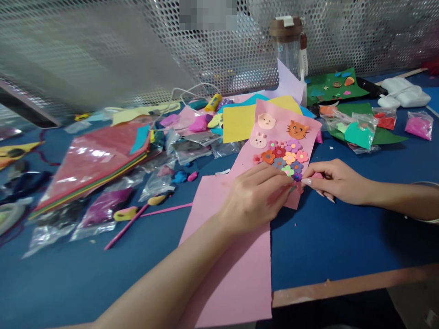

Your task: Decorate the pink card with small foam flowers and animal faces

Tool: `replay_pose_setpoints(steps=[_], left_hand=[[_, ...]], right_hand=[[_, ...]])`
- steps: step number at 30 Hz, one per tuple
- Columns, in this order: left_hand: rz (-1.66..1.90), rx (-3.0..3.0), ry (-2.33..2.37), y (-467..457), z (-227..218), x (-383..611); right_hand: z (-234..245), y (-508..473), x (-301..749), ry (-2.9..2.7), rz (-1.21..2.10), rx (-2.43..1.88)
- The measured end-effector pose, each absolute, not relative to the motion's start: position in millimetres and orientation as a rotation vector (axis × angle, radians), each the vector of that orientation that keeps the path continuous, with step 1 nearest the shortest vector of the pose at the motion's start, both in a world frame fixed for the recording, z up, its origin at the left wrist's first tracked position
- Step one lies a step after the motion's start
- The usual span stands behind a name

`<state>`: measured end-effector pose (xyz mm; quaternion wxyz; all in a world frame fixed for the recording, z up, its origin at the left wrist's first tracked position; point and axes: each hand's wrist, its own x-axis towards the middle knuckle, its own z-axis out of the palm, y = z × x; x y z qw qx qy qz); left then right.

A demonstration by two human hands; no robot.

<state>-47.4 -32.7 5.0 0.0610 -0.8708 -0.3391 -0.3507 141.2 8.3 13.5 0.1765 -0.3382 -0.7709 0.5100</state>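
Observation:
A pink decorated sheet (310,132) carries an orange cat face (297,130), two pale animal faces, and a cluster of colourful flowers (279,152) with round centres. My left hand (255,194) rests across its lower part, fingers bent together, their tips hidden among the lowest flowers. From the right, my right hand (338,183) pinches a lump of pink modelling clay (318,175). Its thumb and forefinger meet by a small pink piece (299,187) at the sheet's edge, close to my left fingertips. Under my left forearm lies a larger pink sheet (233,274).
Left of my hands are coloured sheets in a clear sleeve (92,160), a bag of purple clay (106,205) and pink sticks (126,226). A brown-lidded bottle (286,45) stands behind, before a perforated metal panel (226,55). Bagged clay (360,130) and a white case (404,93) lie right.

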Motion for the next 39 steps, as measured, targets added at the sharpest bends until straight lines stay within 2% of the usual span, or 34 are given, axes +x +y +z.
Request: replay_pose_setpoints(steps=[39], left_hand=[[-0.899,-2.652,-1.096,-39.2,14.8,-49.9]], right_hand=[[14.8,8.4,139.8,-2.228,1.375,-0.947]])
